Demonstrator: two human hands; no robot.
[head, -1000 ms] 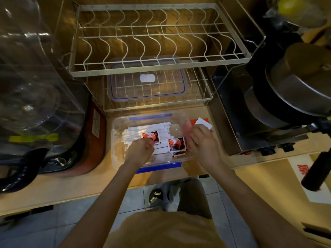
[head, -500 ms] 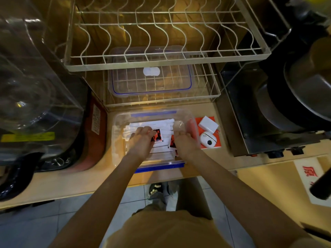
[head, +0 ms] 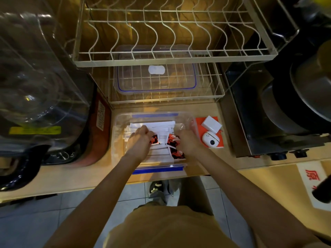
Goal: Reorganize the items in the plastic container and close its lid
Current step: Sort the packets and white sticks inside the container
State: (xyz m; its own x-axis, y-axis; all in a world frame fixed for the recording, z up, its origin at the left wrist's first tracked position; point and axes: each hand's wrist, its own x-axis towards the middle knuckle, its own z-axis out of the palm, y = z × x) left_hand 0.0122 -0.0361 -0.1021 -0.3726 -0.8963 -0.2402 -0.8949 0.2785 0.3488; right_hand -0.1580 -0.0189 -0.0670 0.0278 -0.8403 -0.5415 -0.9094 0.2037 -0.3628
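Wire dish rack in two tiers filled the far side of the bench, and on its lower tier lay the clear lid with a blue seal line round its edge and a white oval patch near its middle. Just in front of the rack, near the bench's front edge, stood the plastic container, clear-walled with blue latch strips on its far and near sides, open on top. It held a layer of long white paper sachets lying roughly side by side, with several red-and-black packets among them toward the right. Both hands were down inside the container. The left hand sat over the left half of the sachets, its fingers curled down onto them beside one red packet. The right hand was by the right wall, fingers curled at the red packets; whether either hand truly gripped anything could not be told. Just right of the container an orange card carried a white charger block and a small white round device.
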